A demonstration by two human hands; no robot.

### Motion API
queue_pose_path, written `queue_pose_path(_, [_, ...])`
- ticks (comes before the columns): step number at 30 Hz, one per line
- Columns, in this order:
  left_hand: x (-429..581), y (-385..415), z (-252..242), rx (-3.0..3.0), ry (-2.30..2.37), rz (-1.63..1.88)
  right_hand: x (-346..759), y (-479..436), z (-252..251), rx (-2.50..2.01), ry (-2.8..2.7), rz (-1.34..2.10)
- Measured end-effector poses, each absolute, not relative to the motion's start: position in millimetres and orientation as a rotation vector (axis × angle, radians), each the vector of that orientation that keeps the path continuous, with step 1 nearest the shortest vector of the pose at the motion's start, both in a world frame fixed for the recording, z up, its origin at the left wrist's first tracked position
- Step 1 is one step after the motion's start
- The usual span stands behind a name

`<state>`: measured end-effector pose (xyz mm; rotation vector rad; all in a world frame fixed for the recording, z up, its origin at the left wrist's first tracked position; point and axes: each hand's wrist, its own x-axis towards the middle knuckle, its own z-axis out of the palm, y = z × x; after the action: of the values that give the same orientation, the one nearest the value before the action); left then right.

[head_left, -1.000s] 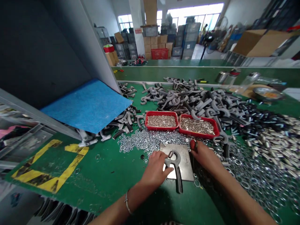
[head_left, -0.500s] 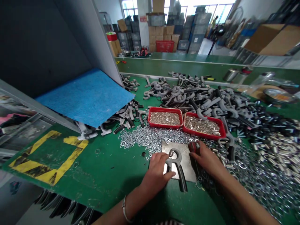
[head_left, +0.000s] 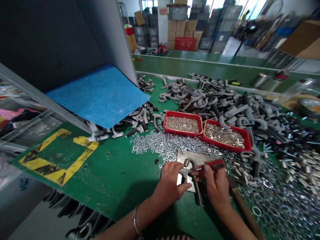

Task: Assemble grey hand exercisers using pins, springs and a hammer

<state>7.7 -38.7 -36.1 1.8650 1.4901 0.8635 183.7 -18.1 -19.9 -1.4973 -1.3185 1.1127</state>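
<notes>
Swinging inward since the earlier head-view frame, the right hand (head_left: 216, 186) is gripping a red-handled tool (head_left: 217, 164); the left hand (head_left: 170, 183) is clasping the grey part (head_left: 185, 172) on the metal plate (head_left: 182, 154). Firm bracing is mattering, with the tool apparently touching it.

Bright windows (head_left: 254, 9) line the far side, behind stacked grey crates (head_left: 226, 26) and a pale pillar (head_left: 163, 30). Pale floor (head_left: 230, 46) shows at far right. A grey panel (head_left: 111, 30) rises left of the green desk (head_left: 112, 186).
</notes>
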Motion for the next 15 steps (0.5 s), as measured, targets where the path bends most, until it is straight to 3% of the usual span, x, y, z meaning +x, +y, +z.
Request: queue_pose_path(15, [6.8,-39.1,-39.8,1.893,1.488,0.847,190.5,-7.8,1.0,-1.539,-1.758,0.894])
